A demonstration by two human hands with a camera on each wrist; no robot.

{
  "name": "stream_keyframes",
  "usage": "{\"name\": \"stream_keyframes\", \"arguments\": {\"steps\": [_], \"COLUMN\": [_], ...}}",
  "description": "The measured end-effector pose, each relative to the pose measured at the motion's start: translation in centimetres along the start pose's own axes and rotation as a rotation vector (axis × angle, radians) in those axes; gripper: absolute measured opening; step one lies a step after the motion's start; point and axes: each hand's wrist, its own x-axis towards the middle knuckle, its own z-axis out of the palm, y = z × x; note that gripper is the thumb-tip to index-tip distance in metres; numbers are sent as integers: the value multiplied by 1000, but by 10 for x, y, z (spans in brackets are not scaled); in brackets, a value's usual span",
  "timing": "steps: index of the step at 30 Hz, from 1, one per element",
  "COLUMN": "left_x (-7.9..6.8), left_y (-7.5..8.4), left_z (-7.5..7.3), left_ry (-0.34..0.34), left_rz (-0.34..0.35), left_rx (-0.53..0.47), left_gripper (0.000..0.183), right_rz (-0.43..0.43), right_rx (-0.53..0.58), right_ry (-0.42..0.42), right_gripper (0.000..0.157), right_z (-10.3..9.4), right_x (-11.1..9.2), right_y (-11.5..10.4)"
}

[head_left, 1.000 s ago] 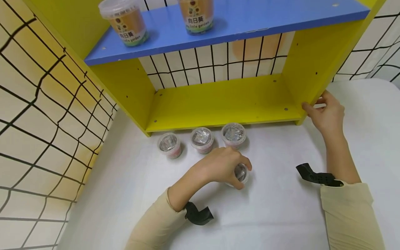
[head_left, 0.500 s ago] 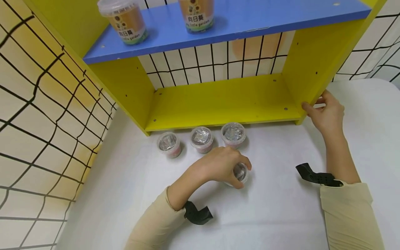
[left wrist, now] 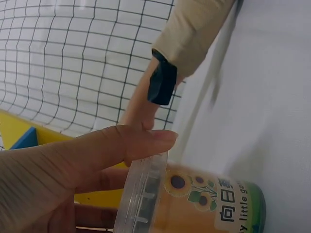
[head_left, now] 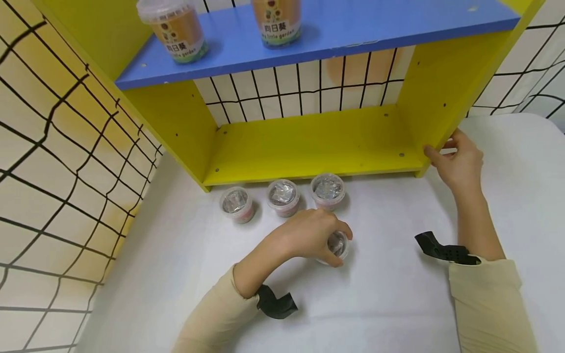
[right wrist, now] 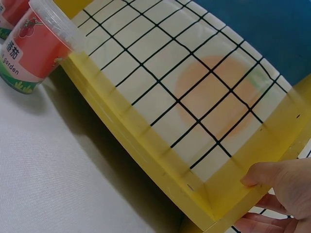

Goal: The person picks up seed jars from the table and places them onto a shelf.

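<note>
L hand [head_left: 311, 233] pinches orange sunflower cup [left wrist: 194, 201] by lid rim, betw. thumb & fingers; can't tell if cup base touches white table [head_left: 375, 294] under the hand; R hand [head_left: 461, 162] grips yellow side panel [head_left: 443, 88], thumb on inner side, fingers outside; 3 red cups [head_left: 283, 197] w/ clear lids upright just beyond L hand, in a row; 2 lidded orange cups [head_left: 278, 22] on blue shelf [head_left: 375, 24], well beyond L hand.

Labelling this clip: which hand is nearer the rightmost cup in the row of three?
Left: the left hand is just in front of that cup, holding another cup; the right hand is farther away, gripping the shelf.
</note>
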Motion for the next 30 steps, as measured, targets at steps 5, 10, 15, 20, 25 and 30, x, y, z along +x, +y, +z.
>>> {"name": "stream_keyframes", "arguments": {"steps": [5,10,15,20,25,30], "left_x": [0,3,4,6,8,9], "left_y": [-2,-2,-2,-5,-3,0], "left_z": [-7,-30,-48,-63,-102,-158], "left_ry": [-21,-58,-57,-58,-45,-18], "left_rz": [42,105,178,256,311,323], "left_rx": [0,-32,-28,-47,-85,-11], "left_gripper": [45,46,44,44,47,46], "right_rz": [-13,-23,-23,-4,-3,-22], "right_rx": [-2,-5,0,-8,-2,13], "right_ry": [2,16,24,10,17,42], "right_gripper": [58,57,57,57,57,55], "right_z": [2,1,3,7,8,11], "right_x": [0,1,2,2,2,0], "right_y": [1,2,2,1,-1,0]}}
